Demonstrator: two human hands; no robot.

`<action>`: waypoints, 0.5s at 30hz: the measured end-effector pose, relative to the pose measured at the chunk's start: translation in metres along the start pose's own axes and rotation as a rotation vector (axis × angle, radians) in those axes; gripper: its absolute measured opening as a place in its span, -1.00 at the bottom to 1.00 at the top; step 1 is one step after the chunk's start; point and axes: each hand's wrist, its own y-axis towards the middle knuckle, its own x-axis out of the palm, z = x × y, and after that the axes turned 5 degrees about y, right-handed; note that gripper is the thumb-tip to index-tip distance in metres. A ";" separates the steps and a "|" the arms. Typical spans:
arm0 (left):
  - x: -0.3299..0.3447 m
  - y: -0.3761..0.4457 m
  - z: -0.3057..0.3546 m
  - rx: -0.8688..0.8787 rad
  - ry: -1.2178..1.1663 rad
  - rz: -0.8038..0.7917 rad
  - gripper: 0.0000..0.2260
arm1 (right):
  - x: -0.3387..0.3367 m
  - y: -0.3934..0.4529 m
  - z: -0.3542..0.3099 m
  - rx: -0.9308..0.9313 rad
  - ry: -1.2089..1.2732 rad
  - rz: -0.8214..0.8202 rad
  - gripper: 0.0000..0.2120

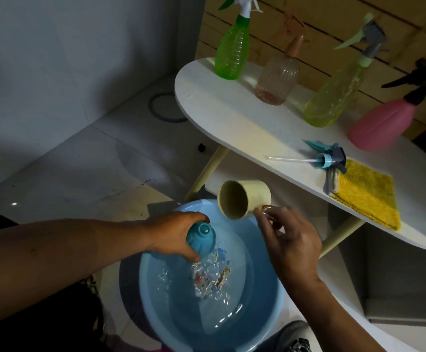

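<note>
My left hand grips a teal bottle with no spray head, tilted with its open neck toward me, its lower part dipped in the water of a light blue basin on the floor. My right hand pinches the gold handle of a cream cup, holding it tipped on its side above the basin's far rim, mouth facing left. The water ripples around the bottle, and a colourful print shows on the basin's bottom.
A white oval table stands to the right, carrying a green spray bottle, a pinkish clear one, a yellow one and a pink one. A loose teal spray head lies beside a yellow cloth.
</note>
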 end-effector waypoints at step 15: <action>-0.005 0.002 -0.001 0.008 0.006 0.051 -0.12 | -0.017 0.112 -0.075 0.495 0.783 0.056 -0.71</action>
